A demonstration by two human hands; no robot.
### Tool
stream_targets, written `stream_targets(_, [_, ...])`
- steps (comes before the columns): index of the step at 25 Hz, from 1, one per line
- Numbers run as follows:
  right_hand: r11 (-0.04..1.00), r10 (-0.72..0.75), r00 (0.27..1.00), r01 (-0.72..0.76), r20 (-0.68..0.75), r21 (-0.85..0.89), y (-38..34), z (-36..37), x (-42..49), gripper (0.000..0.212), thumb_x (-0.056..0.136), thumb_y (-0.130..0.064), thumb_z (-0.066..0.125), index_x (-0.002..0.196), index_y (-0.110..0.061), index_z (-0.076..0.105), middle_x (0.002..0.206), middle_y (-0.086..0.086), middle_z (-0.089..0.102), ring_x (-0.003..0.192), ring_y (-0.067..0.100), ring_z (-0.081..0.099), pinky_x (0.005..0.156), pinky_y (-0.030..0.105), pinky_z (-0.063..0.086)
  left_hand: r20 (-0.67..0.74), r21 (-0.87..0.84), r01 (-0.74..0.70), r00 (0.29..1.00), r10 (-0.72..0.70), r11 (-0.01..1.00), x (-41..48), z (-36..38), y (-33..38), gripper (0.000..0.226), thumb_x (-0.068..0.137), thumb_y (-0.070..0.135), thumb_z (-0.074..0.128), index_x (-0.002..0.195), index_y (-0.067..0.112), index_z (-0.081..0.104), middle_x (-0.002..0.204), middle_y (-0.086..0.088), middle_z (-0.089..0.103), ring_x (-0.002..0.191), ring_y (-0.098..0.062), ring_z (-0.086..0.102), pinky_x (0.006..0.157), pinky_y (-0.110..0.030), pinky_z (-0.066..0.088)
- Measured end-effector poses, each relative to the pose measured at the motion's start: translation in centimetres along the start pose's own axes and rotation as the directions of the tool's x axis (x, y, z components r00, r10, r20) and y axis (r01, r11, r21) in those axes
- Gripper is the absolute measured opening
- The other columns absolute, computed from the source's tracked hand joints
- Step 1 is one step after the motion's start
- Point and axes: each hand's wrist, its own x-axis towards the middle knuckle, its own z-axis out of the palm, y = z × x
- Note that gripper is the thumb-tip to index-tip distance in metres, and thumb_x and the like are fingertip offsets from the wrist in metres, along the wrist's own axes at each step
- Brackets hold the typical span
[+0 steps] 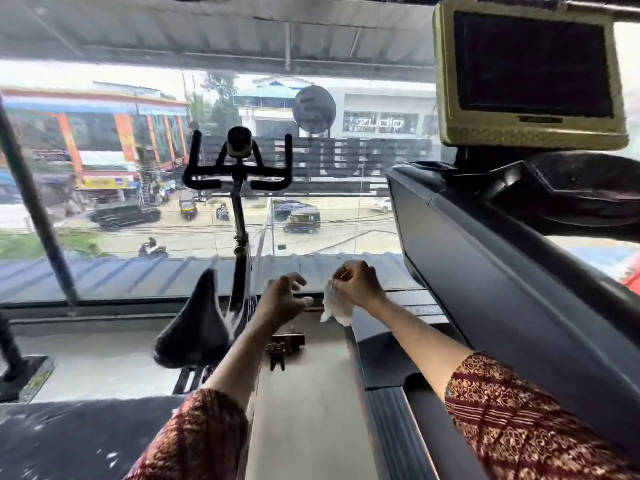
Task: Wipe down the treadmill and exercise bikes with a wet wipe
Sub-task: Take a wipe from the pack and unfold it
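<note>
Bare floor (311, 427) leaves an open lane between the bike saddle (194, 327) at left and the treadmill upright (485, 271) at right; window glass (346, 220) closes it ahead.

white wet wipe (335, 308), black bike saddle (194, 327) and handlebars (238, 176), maroon gold-patterned sleeves (519, 420), yellowish-framed dark screen (530, 69).

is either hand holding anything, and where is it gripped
The right hand grips the wet wipe by its upper end, the rest hanging below the fist. The left hand holds nothing, its fingers loosely curled.
</note>
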Motion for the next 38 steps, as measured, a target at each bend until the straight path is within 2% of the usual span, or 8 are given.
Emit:
stream_targets(3, [1.000,-0.008,1.000,0.008,0.015,0.007,1.3,1.7,5.6,0.021,0.084,-0.013,0.069,0.101,-0.001,0.067,0.101,0.017,0.069,0.098,0.028,0.064,0.083,0.033,0.053,0.016,0.036,-0.001,1.000,0.000,0.999,4.5,0.6,-1.5,0.038,0.080,0.016,0.075,0.113,0.006,0.062,0.113,-0.014,0.066,0.100,-0.023,0.062,0.081,-0.026,0.049])
stream_targets(12, [0.999,-0.015,0.997,0.013,0.070,0.040,6.4,8.7,22.7,0.010,0.082,-0.007,0.065,0.091,-0.004,0.070,0.085,0.005,0.066,0.085,0.016,0.061,0.064,0.019,0.044,-0.017,0.060,0.064,0.998,-0.064,0.996,19.9,3.8,-8.2,0.040,0.080,0.015,0.074,0.116,0.004,0.061,0.113,-0.016,0.064,0.099,-0.026,0.061,0.084,-0.030,0.051])
stream_targets(15, [0.996,-0.054,0.992,0.045,0.113,0.080,9.1,12.1,32.0,0.013,0.076,-0.003,0.067,0.074,-0.014,0.063,0.079,0.010,0.065,0.082,0.026,0.064,0.074,0.039,0.056,-0.048,0.071,0.084,0.996,-0.081,0.994,28.2,5.4,-11.3,0.039,0.079,0.018,0.075,0.114,0.005,0.061,0.112,-0.016,0.065,0.100,-0.026,0.061,0.086,-0.032,0.051])
stream_targets(17, [0.996,-0.065,0.988,0.055,0.140,0.076,11.0,13.8,38.9,0.025,0.076,0.000,0.066,0.066,-0.021,0.055,0.079,0.012,0.064,0.086,0.031,0.065,0.075,0.040,0.055,-0.047,0.080,0.114,0.993,-0.110,0.990,34.3,6.1,-12.8,0.038,0.080,0.018,0.075,0.114,0.006,0.061,0.112,-0.016,0.065,0.100,-0.025,0.061,0.086,-0.032,0.051])
stream_targets(22, [0.998,-0.029,0.990,0.021,0.136,0.059,12.7,14.2,50.8,0.011,0.078,0.000,0.065,0.088,0.001,0.070,0.090,0.018,0.068,0.086,0.025,0.063,0.071,0.031,0.050,-0.089,0.059,0.137,0.987,-0.131,0.989,46.8,7.6,-14.5,0.038,0.080,0.018,0.075,0.114,0.007,0.063,0.112,-0.013,0.066,0.101,-0.025,0.062,0.088,-0.033,0.051])
stream_targets(28, [0.999,0.017,0.991,-0.021,0.131,0.025,16.1,15.4,58.8,0.014,0.082,-0.003,0.063,0.093,0.003,0.070,0.093,0.017,0.070,0.089,0.025,0.066,0.077,0.035,0.054,0.048,0.042,0.150,0.987,-0.152,0.988,56.6,11.4,-17.4,0.038,0.079,0.017,0.075,0.113,0.006,0.063,0.112,-0.015,0.066,0.102,-0.026,0.061,0.082,-0.025,0.046])
stream_targets(32, [0.998,0.067,0.992,-0.066,0.106,-0.008,19.5,14.3,64.5,0.015,0.082,-0.007,0.066,0.094,0.001,0.071,0.096,0.017,0.071,0.093,0.025,0.067,0.077,0.029,0.051,0.131,0.025,0.058,0.990,-0.061,0.998,65.1,14.6,-17.3,0.035,0.078,0.017,0.076,0.110,0.008,0.063,0.109,-0.014,0.066,0.104,-0.028,0.059,0.087,-0.032,0.048])
stream_targets(38, [0.987,0.160,0.985,-0.161,-0.056,-0.019,24.4,11.1,71.0,0.013,0.080,-0.009,0.069,0.089,0.000,0.071,0.092,0.015,0.072,0.089,0.024,0.067,0.070,0.022,0.046,0.242,-0.023,-0.122,0.962,0.124,0.992,75.6,19.7,-15.3,0.034,0.077,0.016,0.076,0.107,0.005,0.065,0.100,-0.009,0.066,0.089,-0.016,0.058,0.078,-0.023,0.044])
